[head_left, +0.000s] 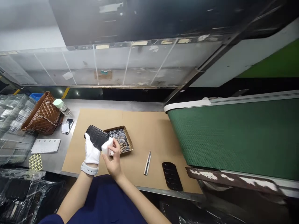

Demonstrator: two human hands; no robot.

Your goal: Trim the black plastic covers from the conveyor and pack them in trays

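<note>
Panel (97, 136) over cardboard (151, 133) | left hand (92, 154): gloved fingers closed on panel edge | right hand (114, 163): fingers pinching white piece (106, 147) against it | handling apparently midway; second panel (172, 176) unheld, completion unclear

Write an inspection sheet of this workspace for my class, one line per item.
Surface: brown cardboard on a metal table
Job's things: black plate held, second plate lying right; shallow box of small pieces
Clutter: cutter on the cardboard; handbag, bottle, phone, stickers at left
Hands: left hand, gloved, holds the black plate; right hand, bare, holds a white cloth
Cables: nothing seen
Surroundings: green belt at right
</note>
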